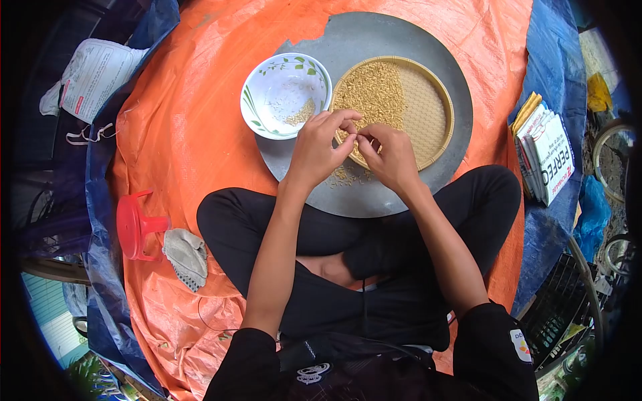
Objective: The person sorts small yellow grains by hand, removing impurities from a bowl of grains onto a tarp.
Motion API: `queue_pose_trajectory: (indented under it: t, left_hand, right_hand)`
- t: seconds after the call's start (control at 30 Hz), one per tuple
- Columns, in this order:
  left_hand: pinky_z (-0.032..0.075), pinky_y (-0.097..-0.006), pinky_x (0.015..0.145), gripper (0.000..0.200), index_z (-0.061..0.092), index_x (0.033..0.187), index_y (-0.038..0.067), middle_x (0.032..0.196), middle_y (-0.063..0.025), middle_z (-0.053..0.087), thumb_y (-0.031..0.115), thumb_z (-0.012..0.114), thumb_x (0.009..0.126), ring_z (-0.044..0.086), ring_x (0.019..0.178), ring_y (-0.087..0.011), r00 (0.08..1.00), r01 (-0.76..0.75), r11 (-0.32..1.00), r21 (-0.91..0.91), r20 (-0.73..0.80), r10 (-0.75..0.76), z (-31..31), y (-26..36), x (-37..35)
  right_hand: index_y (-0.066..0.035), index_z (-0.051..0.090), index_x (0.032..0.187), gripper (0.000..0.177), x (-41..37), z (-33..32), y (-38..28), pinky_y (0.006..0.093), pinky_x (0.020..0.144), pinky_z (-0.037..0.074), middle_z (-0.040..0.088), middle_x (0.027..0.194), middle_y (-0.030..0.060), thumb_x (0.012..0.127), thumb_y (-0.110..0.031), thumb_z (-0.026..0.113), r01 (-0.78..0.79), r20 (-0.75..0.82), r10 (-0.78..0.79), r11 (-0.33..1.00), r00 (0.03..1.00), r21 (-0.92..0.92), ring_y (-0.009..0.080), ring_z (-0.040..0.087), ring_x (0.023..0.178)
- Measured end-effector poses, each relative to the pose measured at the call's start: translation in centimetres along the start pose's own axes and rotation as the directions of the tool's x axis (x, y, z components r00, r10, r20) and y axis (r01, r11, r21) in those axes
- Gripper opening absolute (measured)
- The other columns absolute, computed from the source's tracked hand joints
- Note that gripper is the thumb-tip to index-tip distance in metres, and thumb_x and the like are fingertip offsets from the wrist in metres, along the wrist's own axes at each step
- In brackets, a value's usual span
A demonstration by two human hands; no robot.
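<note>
My left hand and my right hand meet over the near left rim of a round woven tray. Thumb and fingers of each are pinched together, tip to tip; whatever lies between them is too small to make out, perhaps a grain. Golden unhusked grains cover the left part of the woven tray. Left of it stands a white bowl with green leaf patterns, holding a small heap of pale grains. Both rest on a round grey board. Loose husks lie on the board below my hands.
An orange tarp spreads underneath, edged by blue tarp. At left are a red plastic stool, a grey cloth and a white printed bag. A stack of folded printed bags stands at right. My crossed legs border the board.
</note>
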State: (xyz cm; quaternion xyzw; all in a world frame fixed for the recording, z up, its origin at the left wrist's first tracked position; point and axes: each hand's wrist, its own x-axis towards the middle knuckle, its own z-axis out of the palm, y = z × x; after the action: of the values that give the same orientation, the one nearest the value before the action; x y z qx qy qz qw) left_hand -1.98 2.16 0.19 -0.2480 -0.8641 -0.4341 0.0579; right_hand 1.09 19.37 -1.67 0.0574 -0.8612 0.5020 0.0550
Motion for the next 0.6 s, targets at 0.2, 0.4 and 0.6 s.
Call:
queue_pose_trajectory:
  t: [0.2,0.4,0.6]
  left_hand:
    - [0.054,-0.0348,0.076,0.032,0.067,0.113,0.006,0.089,-0.0073,0.072,0.002,0.074,0.082,0.071,0.085,-0.0215,1.0,0.022,1.0,-0.014,0.019,-0.022,0.3,-0.5,-0.1]
    - [0.054,-0.0398,0.077,0.027,0.066,0.111,0.006,0.09,-0.0098,0.073,0.002,0.07,0.084,0.07,0.086,-0.0274,0.993,0.117,0.992,0.045,0.012,-0.117,0.8,-2.3,-0.4]
    - [0.056,-0.042,0.078,0.02,0.068,0.104,0.004,0.089,-0.0127,0.075,0.002,0.069,0.084,0.073,0.088,-0.0317,0.966,0.198,0.933,0.3,0.103,-0.238,2.3,-3.4,-0.9]
  right_hand:
    - [0.0,0.073,0.091,0.014,0.0,0.2,0.5,0.0406,0.064,0.053,0.07,0.079,0.0175,0.088,-0.013,0.067,-0.013,0.013,0.013,1.0,1.0,0.018,0.03,0.068,0.066]
    - [-0.002,0.075,0.093,0.015,0.1,0.1,0.8,0.0398,0.064,0.054,0.072,0.079,0.0171,0.09,-0.014,0.067,-0.137,-0.101,0.134,0.99,0.986,-0.016,0.0295,0.07,0.066]
    - [0.001,0.075,0.096,0.015,0.0,0.0,1.1,0.0336,0.062,0.053,0.073,0.078,0.0147,0.091,-0.011,0.068,-0.127,-0.138,0.113,0.988,0.984,-0.093,0.0206,0.069,0.063]
